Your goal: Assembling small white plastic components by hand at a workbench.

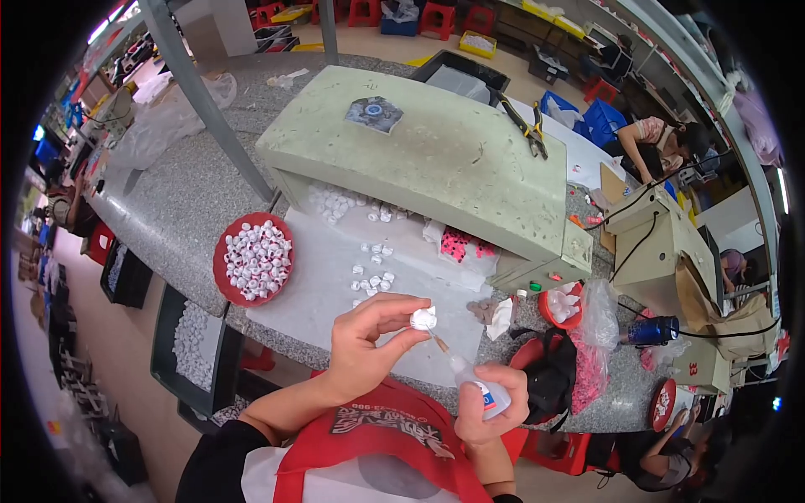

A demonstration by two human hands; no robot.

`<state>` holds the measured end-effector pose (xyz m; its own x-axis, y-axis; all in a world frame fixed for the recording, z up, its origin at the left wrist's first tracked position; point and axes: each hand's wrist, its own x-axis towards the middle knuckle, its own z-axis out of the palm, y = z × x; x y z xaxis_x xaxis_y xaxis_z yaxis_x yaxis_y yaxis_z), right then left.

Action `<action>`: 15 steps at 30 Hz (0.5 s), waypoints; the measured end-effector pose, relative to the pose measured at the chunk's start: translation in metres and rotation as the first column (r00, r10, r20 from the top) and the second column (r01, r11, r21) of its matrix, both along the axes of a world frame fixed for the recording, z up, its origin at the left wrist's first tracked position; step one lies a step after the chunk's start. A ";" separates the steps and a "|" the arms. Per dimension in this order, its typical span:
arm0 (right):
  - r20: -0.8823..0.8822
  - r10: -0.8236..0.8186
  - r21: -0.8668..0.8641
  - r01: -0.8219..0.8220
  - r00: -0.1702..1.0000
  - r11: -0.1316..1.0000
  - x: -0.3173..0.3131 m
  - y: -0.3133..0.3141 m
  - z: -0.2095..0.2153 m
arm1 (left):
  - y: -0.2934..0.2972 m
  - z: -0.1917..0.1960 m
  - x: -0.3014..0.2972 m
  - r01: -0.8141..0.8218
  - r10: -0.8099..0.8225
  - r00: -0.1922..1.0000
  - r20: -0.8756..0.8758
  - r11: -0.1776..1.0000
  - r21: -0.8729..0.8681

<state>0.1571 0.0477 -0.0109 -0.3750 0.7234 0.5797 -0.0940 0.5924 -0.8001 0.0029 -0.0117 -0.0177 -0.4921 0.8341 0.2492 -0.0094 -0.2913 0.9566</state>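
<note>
Between the thumb and fingertips of my left hand (369,339) is a small white rounded piece (423,318), held up above the white paper sheet (319,293). My right hand (495,402) grips a translucent squeeze bottle (486,394), and its thin brownish nozzle (440,342) points up at the piece's underside. Whether the tip touches the piece I cannot tell. Several similar white pieces (373,281) lie on the paper beyond my left hand. To the left stands a red bowl (220,272) heaped with white pieces showing pinkish-red bits.
A long pale-green metal housing (402,142) spans the bench, with pliers (530,130) on top and more pieces under it. Dark bins (159,360) of white pieces stand at lower left. A black bag (555,381) and a small red basket (562,306) sit right. Other people work farther right.
</note>
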 end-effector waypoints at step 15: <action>0.026 0.046 0.057 -0.047 0.999 0.997 -0.005 0.005 0.008 | -0.004 0.003 0.000 -0.003 0.001 0.999 -0.051 1.000 -0.028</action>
<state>0.1516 0.0524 -0.0024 -0.4220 0.6705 0.6103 -0.1031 0.6333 -0.7670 0.0027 -0.0156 -0.0147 -0.4811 0.8400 0.2507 0.0406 -0.2644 0.9636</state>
